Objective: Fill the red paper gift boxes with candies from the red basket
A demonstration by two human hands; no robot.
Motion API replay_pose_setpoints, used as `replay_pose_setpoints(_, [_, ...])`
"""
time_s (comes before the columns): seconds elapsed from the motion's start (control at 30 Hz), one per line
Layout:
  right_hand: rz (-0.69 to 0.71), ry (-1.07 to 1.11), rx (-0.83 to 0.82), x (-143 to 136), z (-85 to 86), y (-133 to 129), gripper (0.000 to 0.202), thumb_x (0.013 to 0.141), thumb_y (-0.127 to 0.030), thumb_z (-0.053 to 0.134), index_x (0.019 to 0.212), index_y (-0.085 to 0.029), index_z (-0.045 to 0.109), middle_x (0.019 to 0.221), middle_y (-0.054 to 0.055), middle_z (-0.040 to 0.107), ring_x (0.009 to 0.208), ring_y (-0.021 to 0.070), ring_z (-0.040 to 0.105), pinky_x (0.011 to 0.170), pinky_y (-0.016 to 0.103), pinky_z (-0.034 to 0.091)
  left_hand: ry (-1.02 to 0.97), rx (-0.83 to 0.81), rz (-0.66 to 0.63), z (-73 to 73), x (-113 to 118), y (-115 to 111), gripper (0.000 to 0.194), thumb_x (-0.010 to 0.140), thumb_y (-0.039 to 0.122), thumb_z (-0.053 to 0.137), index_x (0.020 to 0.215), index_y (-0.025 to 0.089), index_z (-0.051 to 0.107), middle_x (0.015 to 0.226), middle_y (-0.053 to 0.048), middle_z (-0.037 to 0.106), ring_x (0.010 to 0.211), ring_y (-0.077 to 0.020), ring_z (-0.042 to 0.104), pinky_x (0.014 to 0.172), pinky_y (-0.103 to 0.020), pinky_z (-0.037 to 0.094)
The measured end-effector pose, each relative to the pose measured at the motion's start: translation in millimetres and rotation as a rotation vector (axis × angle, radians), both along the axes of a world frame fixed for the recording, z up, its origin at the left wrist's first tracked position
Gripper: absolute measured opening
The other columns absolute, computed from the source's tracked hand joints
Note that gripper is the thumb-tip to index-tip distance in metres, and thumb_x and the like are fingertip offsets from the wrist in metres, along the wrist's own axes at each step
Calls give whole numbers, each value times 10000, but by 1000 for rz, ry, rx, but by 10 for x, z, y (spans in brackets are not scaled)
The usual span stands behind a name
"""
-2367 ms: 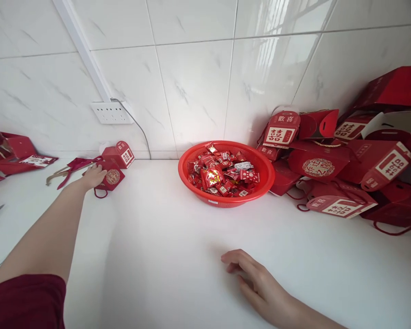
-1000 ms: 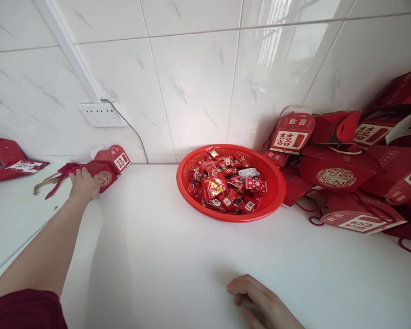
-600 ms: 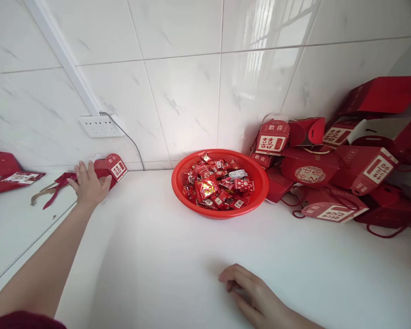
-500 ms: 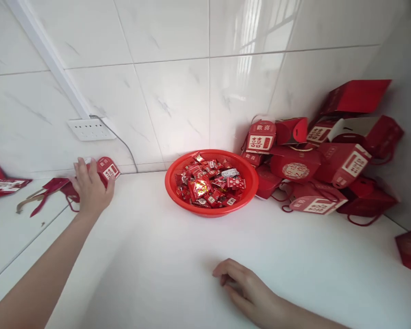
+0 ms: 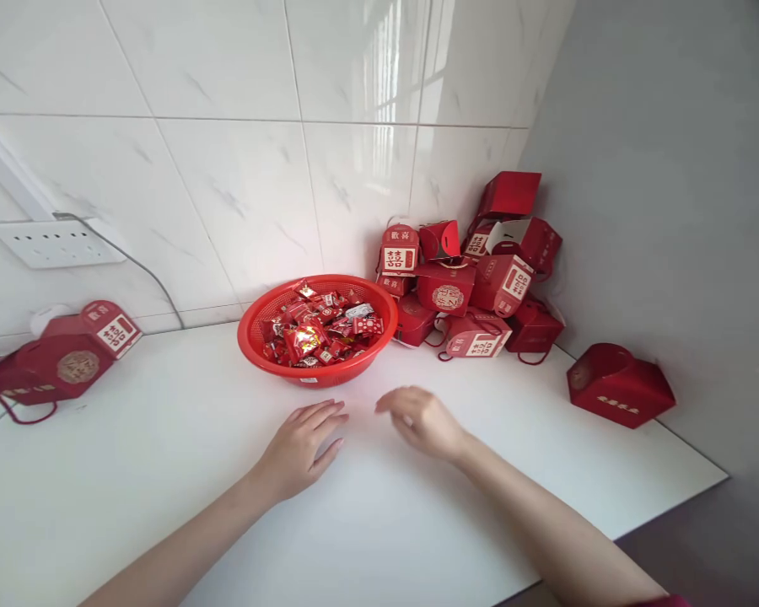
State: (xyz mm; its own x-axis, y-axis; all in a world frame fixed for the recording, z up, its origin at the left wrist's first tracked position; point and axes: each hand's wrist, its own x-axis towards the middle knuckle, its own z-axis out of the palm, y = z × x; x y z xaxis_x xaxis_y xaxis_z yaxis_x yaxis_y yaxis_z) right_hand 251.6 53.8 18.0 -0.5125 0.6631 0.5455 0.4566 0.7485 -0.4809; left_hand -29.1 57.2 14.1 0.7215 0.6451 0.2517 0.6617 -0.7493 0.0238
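Observation:
In the head view my left hand hovers over or rests on the white table just in front of the red plastic basket. Its fingers are stretched out, the thumb is apart, and it holds nothing. To its right is my right hand, loosely bent and a little blurred, with nothing visible in it. A narrow gap separates the two hands. The red basket, nearest to both, is full of red-wrapped candies. Neither hand touches it.
Several red gift boxes with cord handles are piled in the back right corner. One red box stands apart by the grey side wall. Another box lies at the left, below a power strip with a grey cable.
My left hand has left the red box at the left and moved right, in front of the basket. My right hand has moved forward towards the basket. The view has turned right.

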Motion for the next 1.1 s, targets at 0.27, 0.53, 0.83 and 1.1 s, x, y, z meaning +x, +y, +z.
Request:
replay_pose_setpoints(0.27, [-1508, 205, 322, 1771, 359, 114, 282, 874, -252, 540, 1094, -185, 703, 1409, 183, 483, 1290, 389, 420, 998, 619, 346, 21, -306, 86, -204, -37, 126, 574, 1015, 484, 363, 1555, 366, 209, 1630, 13, 238, 1518, -253, 223, 1240, -530, 190])
replay_pose_setpoints(0.53, [-1732, 142, -361, 2434, 279, -266, 119, 743, -266, 610, 688, -201, 692, 800, 163, 611, 897, 399, 579, 810, 653, 357, -46, -353, 93, -180, 5, 87, 545, 1011, 492, 385, 1531, 354, 298, 1619, -3, 289, 1512, -258, 242, 1242, -521, 163])
replay_pose_setpoints(0.83, [-957, -102, 12, 1025, 1107, -736, 284, 839, -217, 631, 1107, -302, 671, 937, 32, 714, 742, 238, 624, 681, 372, 477, -139, -300, 122, -197, 20, -8, 493, 992, 421, 456, 1468, 290, 432, 1560, -60, 411, 1454, -264, 368, 1214, -519, 255])
replay_pose_setpoints(1.1, [39, -255, 32, -50, 956, -589, 102, 983, -304, 586, 981, -206, 614, 845, 34, 671, 730, 197, 620, 684, 333, 482, -751, -253, 297, 109, -73, -345, 356, 1016, 348, 412, 1344, 249, 509, 1349, -83, 569, 1260, -232, 553, 1058, -422, 471])
